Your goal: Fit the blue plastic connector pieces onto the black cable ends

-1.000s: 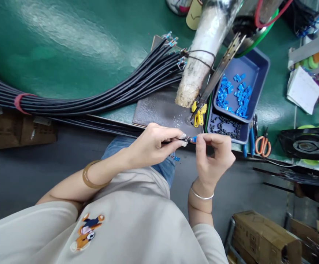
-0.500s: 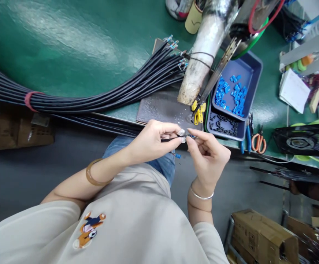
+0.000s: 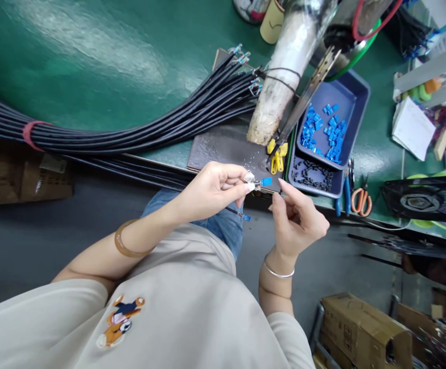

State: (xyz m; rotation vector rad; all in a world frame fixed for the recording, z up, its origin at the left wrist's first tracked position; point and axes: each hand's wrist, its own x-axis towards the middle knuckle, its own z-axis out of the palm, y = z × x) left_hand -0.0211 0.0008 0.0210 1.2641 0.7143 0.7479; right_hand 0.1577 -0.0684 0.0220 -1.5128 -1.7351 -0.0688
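Observation:
My left hand (image 3: 223,188) pinches the end of a black cable between thumb and fingers, and a blue connector (image 3: 266,181) sticks out past the fingertips to the right. To the right of that connector is my right hand (image 3: 297,212), its thumb and index finger apart, touching nothing. Below my left hand a second blue connector (image 3: 246,218) hangs on a cable in front of my jeans. A thick bundle of black cables (image 3: 130,141), tied with a red band (image 3: 30,134), runs along the green table, its stripped ends lying near a wrapped post.
The wrapped post (image 3: 274,97) leans over a dark board (image 3: 223,148) with yellow snips (image 3: 278,156). Right of it are a tray of blue connectors (image 3: 355,110), a tray of small black parts (image 3: 336,188), orange-handled pliers (image 3: 361,201) and a black fan (image 3: 426,197).
My right hand has let go of the cable end and moved slightly right and down, its fingers parting. The blue connector at my left fingertips has come into plain view.

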